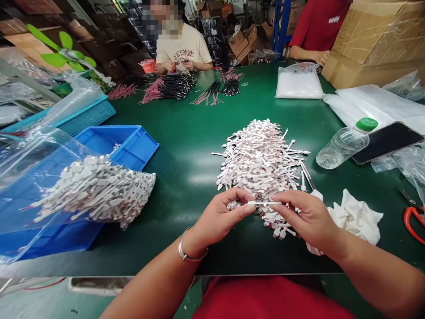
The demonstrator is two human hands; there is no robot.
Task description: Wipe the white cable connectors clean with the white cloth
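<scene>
A short white cable is stretched level between my two hands. My left hand pinches one end between thumb and forefinger, and white connector ends show inside its curled fingers. The other end is pinched by my right hand. Just beyond and beneath my hands lies a large heap of white short cables with pinkish wire parts. To the left, a clear plastic bag holds a dense bundle of similar white cables; it rests over blue bins.
A tilted clear bottle leans by a dark phone at right. Crumpled white cloth and red-handled scissors lie nearer. Black-and-pink wire bundles sit at the back before a seated person; another stands near a carton.
</scene>
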